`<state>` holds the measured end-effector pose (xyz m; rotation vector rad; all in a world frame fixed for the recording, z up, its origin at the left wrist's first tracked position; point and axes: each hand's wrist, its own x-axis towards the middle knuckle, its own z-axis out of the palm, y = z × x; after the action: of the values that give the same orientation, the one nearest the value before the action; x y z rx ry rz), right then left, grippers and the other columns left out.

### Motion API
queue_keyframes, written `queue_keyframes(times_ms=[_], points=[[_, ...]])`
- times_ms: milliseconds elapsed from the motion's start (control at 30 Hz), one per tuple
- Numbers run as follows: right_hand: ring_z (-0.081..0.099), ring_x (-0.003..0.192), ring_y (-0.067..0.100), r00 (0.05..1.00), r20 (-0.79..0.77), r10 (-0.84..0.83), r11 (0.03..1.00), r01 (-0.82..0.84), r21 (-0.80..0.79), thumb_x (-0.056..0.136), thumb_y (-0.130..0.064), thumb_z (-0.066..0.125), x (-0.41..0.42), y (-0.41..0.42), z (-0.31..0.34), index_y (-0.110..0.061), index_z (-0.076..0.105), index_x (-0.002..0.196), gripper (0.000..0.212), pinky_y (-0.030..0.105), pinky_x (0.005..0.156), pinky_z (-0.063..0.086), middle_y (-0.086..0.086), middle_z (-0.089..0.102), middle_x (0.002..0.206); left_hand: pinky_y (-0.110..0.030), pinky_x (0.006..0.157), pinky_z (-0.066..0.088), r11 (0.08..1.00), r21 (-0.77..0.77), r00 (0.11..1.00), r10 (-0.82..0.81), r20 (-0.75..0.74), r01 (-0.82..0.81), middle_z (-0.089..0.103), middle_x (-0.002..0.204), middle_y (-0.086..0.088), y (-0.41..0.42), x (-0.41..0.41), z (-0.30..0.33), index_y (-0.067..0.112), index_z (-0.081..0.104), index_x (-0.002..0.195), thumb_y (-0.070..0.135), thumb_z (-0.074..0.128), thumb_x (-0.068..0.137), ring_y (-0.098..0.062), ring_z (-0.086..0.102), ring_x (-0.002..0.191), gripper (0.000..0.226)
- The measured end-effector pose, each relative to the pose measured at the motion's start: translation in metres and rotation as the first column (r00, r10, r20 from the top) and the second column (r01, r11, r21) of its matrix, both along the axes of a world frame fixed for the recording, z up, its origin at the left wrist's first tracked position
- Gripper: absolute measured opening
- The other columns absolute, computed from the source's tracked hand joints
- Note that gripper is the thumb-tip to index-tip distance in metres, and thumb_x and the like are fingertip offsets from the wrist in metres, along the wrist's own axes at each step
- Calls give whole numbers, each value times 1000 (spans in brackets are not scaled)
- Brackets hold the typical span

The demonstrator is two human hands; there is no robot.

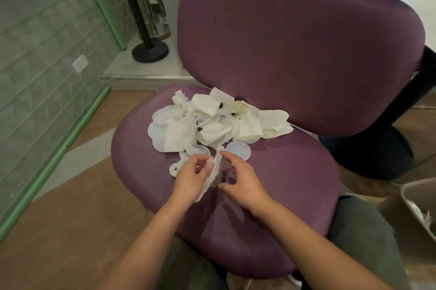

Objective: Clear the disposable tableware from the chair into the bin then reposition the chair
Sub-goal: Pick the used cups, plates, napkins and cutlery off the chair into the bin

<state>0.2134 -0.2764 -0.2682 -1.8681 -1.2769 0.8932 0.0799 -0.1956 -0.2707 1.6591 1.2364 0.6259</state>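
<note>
Hands at the chair's litter
Left hand [192, 175] pinches a crumpled wrapper [213, 173] running 12 to 6; right hand [243, 180] spread beside it, bare chair [283, 183] seat toward 3.

- I see bare purple padded chair seat [283, 183] right of the hands.
- White heap of crumpled cups and lids [212, 122] blocks the seat's back, against the purple backrest [299, 49].

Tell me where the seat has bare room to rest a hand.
Bare purple seat lies right of the right hand, and along the left edge beside the left hand. The near front is bare too. The back, under the backrest, is crowded with crumpled cups and lids.
</note>
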Motion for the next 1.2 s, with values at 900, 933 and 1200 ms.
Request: queue_keyframes(times_ms=[900,933,1200], points=[[53,82,-2,989,-128,74,991,-59,121,82,-39,72,-58,34,20,-30,69,102,23,15,73,42,-16,58,89,-33,67,54,861,-469,863,380,333,-198,74,92,-10,14,-44,20,11,67,99,32,68,87,-19,67,78,24],[53,81,0,996,-64,67,992,-60,112,80,-38,73,-59,36,18,-28,69,103,25,17,73,43,-16,58,88,-33,64,54,848,-495,855,392,340,-192,73,90,-10,14,-45,20,10,66,100,32,68,88,-20,66,75,25],[58,73,11,978,206,-26,998,35,-43,82,-49,64,-58,65,25,-27,58,75,24,31,63,45,-9,62,76,-29,76,57,798,-597,888,332,319,-83,74,96,-2,12,-51,20,14,62,109,40,63,91,-18,70,84,32]])
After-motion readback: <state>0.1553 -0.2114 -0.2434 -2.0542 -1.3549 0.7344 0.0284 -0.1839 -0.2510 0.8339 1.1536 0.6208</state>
